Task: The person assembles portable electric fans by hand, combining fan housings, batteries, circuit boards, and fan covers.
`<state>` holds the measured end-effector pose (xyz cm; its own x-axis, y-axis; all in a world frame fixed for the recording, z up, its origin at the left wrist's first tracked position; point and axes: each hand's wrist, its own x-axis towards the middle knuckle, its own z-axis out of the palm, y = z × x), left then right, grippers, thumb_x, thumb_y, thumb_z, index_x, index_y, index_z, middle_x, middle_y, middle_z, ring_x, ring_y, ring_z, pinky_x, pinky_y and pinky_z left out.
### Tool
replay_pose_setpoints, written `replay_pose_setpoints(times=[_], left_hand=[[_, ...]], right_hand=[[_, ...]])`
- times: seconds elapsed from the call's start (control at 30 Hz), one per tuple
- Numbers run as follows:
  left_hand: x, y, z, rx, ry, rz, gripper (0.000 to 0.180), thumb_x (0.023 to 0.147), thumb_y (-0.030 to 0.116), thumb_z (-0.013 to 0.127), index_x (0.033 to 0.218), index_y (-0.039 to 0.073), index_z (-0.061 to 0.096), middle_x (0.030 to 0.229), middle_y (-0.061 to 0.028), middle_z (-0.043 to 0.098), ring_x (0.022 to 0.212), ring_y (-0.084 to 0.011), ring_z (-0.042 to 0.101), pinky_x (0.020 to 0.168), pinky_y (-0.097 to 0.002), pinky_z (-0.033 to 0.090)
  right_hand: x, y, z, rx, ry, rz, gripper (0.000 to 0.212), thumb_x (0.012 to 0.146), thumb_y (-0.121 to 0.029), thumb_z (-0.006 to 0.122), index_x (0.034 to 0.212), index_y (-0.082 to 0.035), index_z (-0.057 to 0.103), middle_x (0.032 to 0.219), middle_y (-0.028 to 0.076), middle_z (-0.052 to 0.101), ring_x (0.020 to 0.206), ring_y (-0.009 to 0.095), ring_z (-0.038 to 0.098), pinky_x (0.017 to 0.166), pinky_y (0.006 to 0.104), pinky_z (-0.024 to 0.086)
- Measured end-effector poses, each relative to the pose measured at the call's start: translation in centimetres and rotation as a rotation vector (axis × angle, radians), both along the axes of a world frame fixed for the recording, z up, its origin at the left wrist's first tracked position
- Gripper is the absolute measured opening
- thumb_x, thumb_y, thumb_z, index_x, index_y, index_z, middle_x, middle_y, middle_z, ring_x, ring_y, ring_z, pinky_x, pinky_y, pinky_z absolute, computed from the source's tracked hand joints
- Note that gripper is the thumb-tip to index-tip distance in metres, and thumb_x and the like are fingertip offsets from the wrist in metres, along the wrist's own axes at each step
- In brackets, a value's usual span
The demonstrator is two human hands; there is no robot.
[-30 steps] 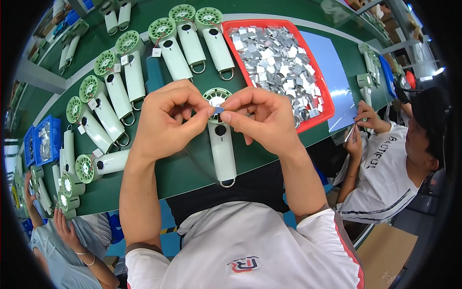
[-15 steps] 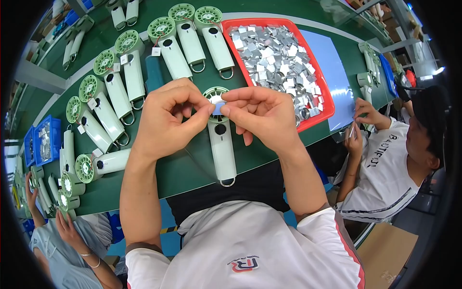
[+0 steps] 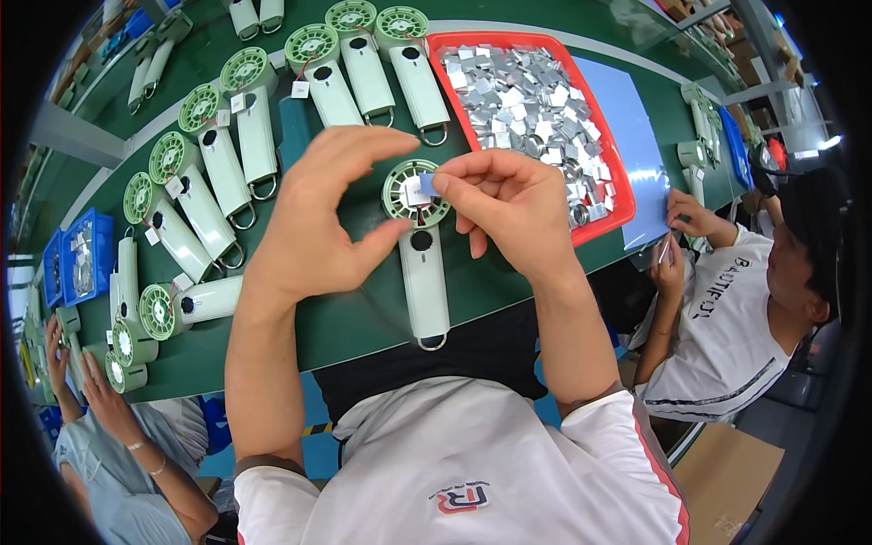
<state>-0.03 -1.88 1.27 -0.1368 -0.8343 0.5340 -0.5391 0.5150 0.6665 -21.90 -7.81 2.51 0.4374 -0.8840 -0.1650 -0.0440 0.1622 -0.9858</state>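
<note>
A pale green handheld fan [image 3: 424, 291] lies in front of me, its round open head away from me and its metal loop toward me. Inside the head sits a small white square piece [image 3: 414, 193]. My left hand [image 3: 331, 213] is open beside the head, thumb and fingers spread wide with nothing between them. Between the thumb and forefinger of my right hand [image 3: 504, 204] is a small blue film piece [image 3: 427, 185], held over the right part of the head, close to the white square. Whether the two touch, I cannot tell.
A red tray [image 3: 620, 182] of silvery metal pieces stands right, beside a blue sheet [image 3: 613, 113]. Several similar fans [image 3: 222, 168] line the green table [image 3: 363, 341] at left and back. Blue bins [image 3: 86, 259] stand far left. Co-workers' hands [image 3: 690, 218] show on both sides.
My left hand has let go of the blue piece; its thumb and fingers have spread apart. My right hand keeps the piece and has shifted slightly right, uncovering the white square.
</note>
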Motion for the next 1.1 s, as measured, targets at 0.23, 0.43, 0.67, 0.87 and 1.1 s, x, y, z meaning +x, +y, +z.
replay_pose_setpoints(times=[0.23, 0.43, 0.67, 0.87, 1.1], left_hand=[[-0.4, 0.1, -0.8, 0.149, -0.01, -0.03, 0.067, 0.07, 0.001, 0.089, 0.134, 0.004, 0.067, 0.129, -0.0161, 0.072, 0.117, -0.0362, 0.069, 0.097, -0.0434, 0.058], [-0.1, -0.1, -1.2, 0.187, 0.009, 0.001, 0.065, 0.073, 0.003, 0.09, 0.134, 0.004, 0.066, 0.124, -0.0147, 0.074, 0.106, -0.034, 0.073, 0.087, -0.04, 0.061], [-0.2, -0.4, -1.4, 0.214, 0.083, -0.01, 0.061, 0.074, 0.003, 0.09, 0.13, 0.004, 0.067, 0.118, -0.0139, 0.076, 0.102, -0.0334, 0.074, 0.086, -0.039, 0.061], [-0.1, -0.3, -1.5, 0.179, 0.052, -0.006, 0.06, 0.074, 0.004, 0.089, 0.129, 0.003, 0.067, 0.117, -0.014, 0.076, 0.096, -0.0336, 0.075, 0.085, -0.0391, 0.061], [-0.1, -0.3, -1.3, 0.221, 0.05, -0.001, 0.058, 0.074, 0.004, 0.089, 0.127, 0.002, 0.067, 0.117, -0.0136, 0.076, 0.096, -0.0335, 0.075, 0.084, -0.0393, 0.062]], right_hand=[[0.2, 0.0, -0.1, 0.005, 0.046, 0.046, 0.016, 0.096, -0.002, 0.079, 0.109, 0.007, 0.076, 0.086, 0.007, 0.076, 0.064, 0.006, 0.066, 0.044, 0.0206, 0.051], [0.6, -0.3, -0.3, -0.01, 0.071, 0.068, 0.016, 0.096, -0.004, 0.079, 0.108, 0.007, 0.077, 0.086, 0.007, 0.076, 0.064, 0.006, 0.067, 0.045, 0.0209, 0.052], [1.1, -0.9, -0.3, -0.003, 0.147, 0.046, 0.017, 0.095, -0.006, 0.081, 0.107, 0.007, 0.078, 0.084, 0.007, 0.076, 0.061, 0.006, 0.066, 0.046, 0.022, 0.053], [1.3, -0.9, -0.1, -0.009, 0.179, 0.055, 0.019, 0.094, -0.007, 0.081, 0.107, 0.006, 0.078, 0.084, 0.007, 0.076, 0.061, 0.006, 0.065, 0.046, 0.0208, 0.052], [1.3, -0.9, -0.2, -0.017, 0.181, 0.049, 0.019, 0.095, -0.008, 0.081, 0.107, 0.006, 0.079, 0.085, 0.007, 0.077, 0.06, 0.006, 0.065, 0.046, 0.0203, 0.051]])
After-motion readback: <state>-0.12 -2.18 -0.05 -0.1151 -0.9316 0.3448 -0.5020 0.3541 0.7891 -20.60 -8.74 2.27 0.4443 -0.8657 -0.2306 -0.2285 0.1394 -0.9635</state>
